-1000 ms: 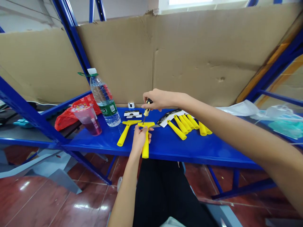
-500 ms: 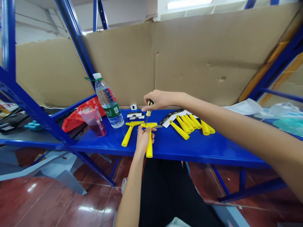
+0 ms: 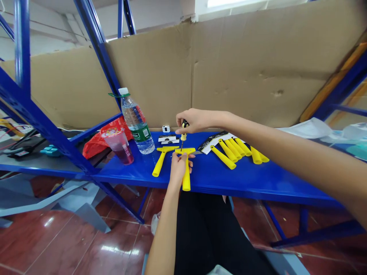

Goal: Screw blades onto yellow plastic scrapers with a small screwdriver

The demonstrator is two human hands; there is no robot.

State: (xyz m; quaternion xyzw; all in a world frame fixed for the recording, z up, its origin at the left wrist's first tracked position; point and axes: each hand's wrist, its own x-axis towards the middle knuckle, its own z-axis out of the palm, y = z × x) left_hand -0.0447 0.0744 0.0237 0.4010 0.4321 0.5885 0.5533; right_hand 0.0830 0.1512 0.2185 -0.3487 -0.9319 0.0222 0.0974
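Observation:
My left hand is closed around a yellow scraper with a T-shaped head, its handle pointing toward me. A thin metal blade shows at the right end of that head. From above, my right hand grips a screwdriver with a yellow and black handle. It stands upright, its tip at the scraper's head; whether it sits in a screw is too small to tell. Left of my left hand, a second yellow scraper lies on the blue table.
Several yellow handles lie to the right, beside black-and-white cards. Small black-and-white packets and a white case are behind. A water bottle, a cup and a red bag stand left. Cardboard walls the back.
The whole view has shifted slightly, so things appear a little further right. Both hands keep their holds, and the screwdriver stays upright at the scraper's head.

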